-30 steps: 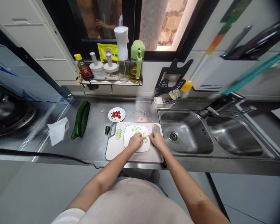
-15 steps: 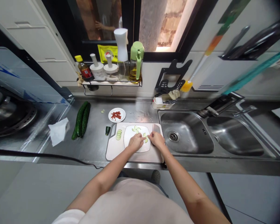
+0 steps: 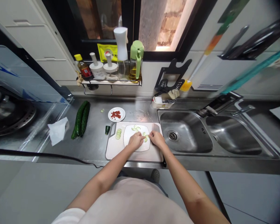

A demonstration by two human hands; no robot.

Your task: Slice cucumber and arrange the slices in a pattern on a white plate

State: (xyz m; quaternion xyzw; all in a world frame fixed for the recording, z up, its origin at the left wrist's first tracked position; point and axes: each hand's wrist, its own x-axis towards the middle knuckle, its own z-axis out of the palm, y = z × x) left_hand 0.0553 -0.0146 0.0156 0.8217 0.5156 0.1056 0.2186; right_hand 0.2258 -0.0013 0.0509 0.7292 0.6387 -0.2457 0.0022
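A white squarish plate (image 3: 128,144) lies on the cutting board (image 3: 112,151). One group of cucumber slices (image 3: 136,128) sits near its far edge, and another group of cut cucumber slices (image 3: 145,139) is at its right side. My left hand (image 3: 135,141) is over the plate with most fingers curled; its index fingertip presses on the right group. Just right of those slices, my right hand (image 3: 156,138) has thumb and fingers pinched together; what they hold is hidden. A knife blade (image 3: 156,127) lies beneath and beyond my right hand. Overlapping cucumber rounds (image 3: 118,134) rest on the board's left.
A small plate (image 3: 110,115) of chopped red bits stands behind the board, with a cucumber end (image 3: 107,130) nearby. Two whole cucumbers (image 3: 81,119) and a paper towel (image 3: 58,130) lie left. The sink (image 3: 186,130) is right; a condiment rack (image 3: 112,82) hangs behind.
My right fingertips have drawn slightly right, away from the cucumber slices. My left hand stays nearly where it was, its index finger still on them.
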